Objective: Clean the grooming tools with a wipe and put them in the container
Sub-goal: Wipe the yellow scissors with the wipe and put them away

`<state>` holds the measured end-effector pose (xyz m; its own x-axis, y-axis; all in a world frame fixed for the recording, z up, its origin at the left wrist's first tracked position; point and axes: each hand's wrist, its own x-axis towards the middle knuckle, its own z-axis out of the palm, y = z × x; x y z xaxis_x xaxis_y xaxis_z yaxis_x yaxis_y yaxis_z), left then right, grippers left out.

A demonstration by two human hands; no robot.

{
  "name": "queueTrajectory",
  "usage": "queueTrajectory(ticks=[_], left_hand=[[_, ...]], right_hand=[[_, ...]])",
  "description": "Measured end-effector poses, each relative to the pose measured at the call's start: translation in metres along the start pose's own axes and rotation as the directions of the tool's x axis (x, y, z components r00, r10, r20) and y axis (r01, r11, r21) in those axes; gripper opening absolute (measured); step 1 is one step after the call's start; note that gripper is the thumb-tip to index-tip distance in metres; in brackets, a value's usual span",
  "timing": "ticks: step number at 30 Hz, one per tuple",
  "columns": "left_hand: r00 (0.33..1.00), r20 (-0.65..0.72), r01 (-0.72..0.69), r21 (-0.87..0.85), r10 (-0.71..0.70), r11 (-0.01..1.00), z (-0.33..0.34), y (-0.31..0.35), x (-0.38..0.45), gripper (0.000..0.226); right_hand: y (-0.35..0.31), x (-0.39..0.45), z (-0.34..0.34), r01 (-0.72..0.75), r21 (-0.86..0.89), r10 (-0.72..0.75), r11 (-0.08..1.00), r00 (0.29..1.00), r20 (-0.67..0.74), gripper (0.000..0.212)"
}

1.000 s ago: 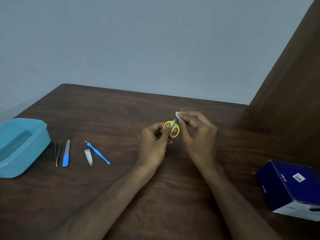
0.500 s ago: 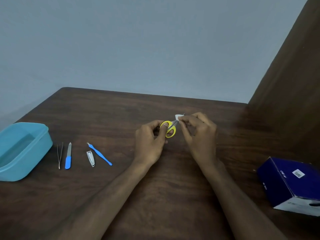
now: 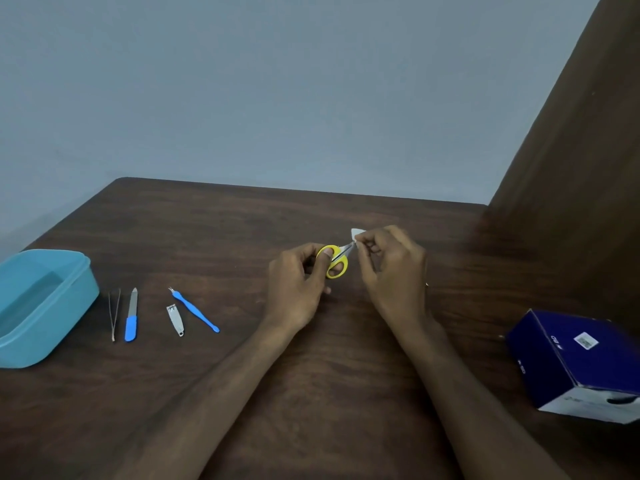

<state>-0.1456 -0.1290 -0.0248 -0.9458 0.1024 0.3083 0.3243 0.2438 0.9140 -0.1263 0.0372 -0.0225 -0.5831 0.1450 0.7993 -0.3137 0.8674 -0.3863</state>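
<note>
Pinched in my left hand (image 3: 298,285) are the yellow-handled scissors (image 3: 336,260), thumb pressed over one loop and fingers curled behind, held just above the table (image 3: 346,393) near its middle. My right hand (image 3: 391,271) meets them from the other side, thumb and forefinger clamped on a small white wipe (image 3: 356,233) that wraps the blade tips; a white corner pokes up above my knuckles. Both forearms reach in from the near edge, wrists slightly raised. Off to the far left sits the teal container (image 3: 74,296), partly cut off by the frame; I can make out nothing lying in the part that shows. Lined up beside it on the wood are the tweezers (image 3: 114,313), the blue-handled nail file (image 3: 131,318), the nail clipper (image 3: 175,319) and the blue cuticle pusher (image 3: 194,310), all apart from one another. At the right edge a dark blue box (image 3: 571,362) is cropped by the frame. The scissor blades are mostly hidden under the wipe and my fingers.
</note>
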Motion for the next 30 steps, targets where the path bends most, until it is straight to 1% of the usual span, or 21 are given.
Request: queueTrajectory(ticks=[3, 4, 7, 11, 12, 16, 17, 19, 22, 23, 26, 27, 30], left_hand=[[1.0, 0.03, -0.006, 0.02, 0.005, 1.0, 0.001, 0.0, 0.0, 0.023], [0.999, 0.033, -0.011, 0.02, 0.011, 1.0, 0.001, 0.0, 0.0, 0.023], [1.0, 0.021, -0.009, 0.01, 0.009, 1.0, 0.001, -0.001, 0.001, 0.022], [0.999, 0.031, -0.012, 0.023, 0.011, 1.0, 0.001, 0.0, 0.001, 0.023], [1.0, 0.029, -0.01, 0.025, 0.01, 1.0, 0.001, 0.0, 0.0, 0.023], [1.0, -0.004, 0.008, 0.006, -0.008, 1.0, 0.0, -0.003, 0.003, 0.025], [1.0, -0.01, 0.016, 0.0, -0.016, 1.0, 0.0, -0.004, 0.004, 0.025], [1.0, -0.009, 0.022, 0.008, -0.022, 1.0, 0.0, -0.004, 0.004, 0.025], [1.0, 0.011, 0.002, 0.033, -0.002, 0.999, 0.002, -0.003, 0.003, 0.026], [1.0, 0.012, -0.006, 0.04, 0.005, 0.999, 0.002, -0.004, 0.003, 0.025], [1.0, 0.003, -0.016, 0.026, 0.016, 1.0, 0.002, -0.005, 0.004, 0.024], [1.0, 0.004, -0.018, 0.024, 0.018, 1.0, 0.002, -0.005, 0.004, 0.024], [1.0, 0.024, -0.019, 0.028, 0.018, 0.999, 0.002, -0.004, 0.003, 0.023]], right_hand=[[0.008, 0.004, -0.002, -0.107, 0.01, 0.107, 0.994, 0.991, -0.078, 0.007], [0.007, 0.003, -0.003, -0.111, 0.021, 0.113, 0.994, 0.991, -0.078, 0.007], [0.002, 0.001, -0.003, -0.053, 0.04, 0.054, 0.998, 0.998, -0.03, 0.007], [0.008, 0.003, -0.002, -0.104, 0.046, 0.108, 0.993, 0.992, -0.072, 0.007], [0.007, 0.002, -0.001, -0.095, 0.055, 0.098, 0.994, 0.994, -0.057, 0.007], [-0.013, -0.006, 0.006, 0.035, 0.103, -0.045, 0.994, 0.994, 0.1, 0.007], [-0.014, -0.007, 0.007, 0.046, 0.11, -0.059, 0.993, 0.991, 0.119, 0.009], [-0.009, -0.004, 0.008, 0.019, 0.112, -0.033, 0.994, 0.992, 0.12, 0.009], [-0.002, -0.002, 0.005, -0.071, 0.1, 0.062, 0.992, 0.994, 0.09, 0.007], [-0.004, -0.003, 0.005, -0.081, 0.105, 0.07, 0.991, 0.992, 0.1, 0.007], [-0.012, -0.007, 0.005, -0.039, 0.117, 0.02, 0.992, 0.987, 0.161, 0.01], [-0.012, -0.006, 0.005, -0.039, 0.116, 0.021, 0.992, 0.988, 0.152, 0.01], [-0.007, -0.003, 0.004, -0.114, 0.101, 0.106, 0.988, 0.991, 0.08, 0.009]])
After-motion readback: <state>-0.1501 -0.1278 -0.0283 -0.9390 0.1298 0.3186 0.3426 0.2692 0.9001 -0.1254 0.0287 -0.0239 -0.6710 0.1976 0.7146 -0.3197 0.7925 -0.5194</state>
